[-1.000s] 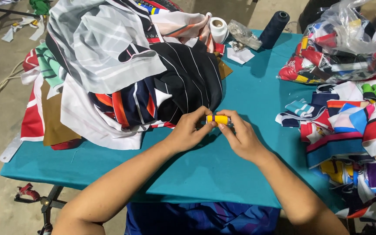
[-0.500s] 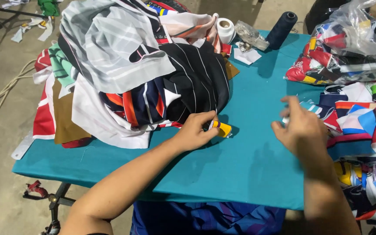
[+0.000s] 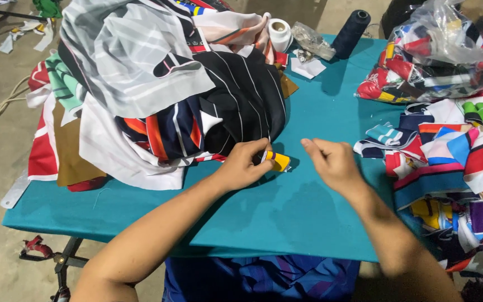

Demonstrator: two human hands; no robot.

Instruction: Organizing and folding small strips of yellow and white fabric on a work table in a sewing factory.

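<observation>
- Pinching a small yellow fabric piece [image 3: 278,161] between thumb and fingertips, the left hand [image 3: 245,165] presses it down on the teal table [image 3: 286,218].
- Directly behind that grip, and touching the hand's far side, rises the big heap of cut fabric [image 3: 157,89]; its black striped edge hangs right over the pinch, leaving no room that way.
- Just beside the pinch, on the open side, the right hand [image 3: 334,162] hovers loosely curled and holds nothing; a narrow strip of bare table separates it from the yellow piece.
- Past the right hand lies a pile of coloured fabric strips [image 3: 454,162], its nearest edge close to the knuckles.
- Toward the person from the grip, the tabletop is bare up to the front edge: the widest free room.
- Far beyond the grip stand a dark thread spool [image 3: 350,32], a white tape roll [image 3: 279,33] and a clear bag of scraps [image 3: 443,50], well apart from both hands.
</observation>
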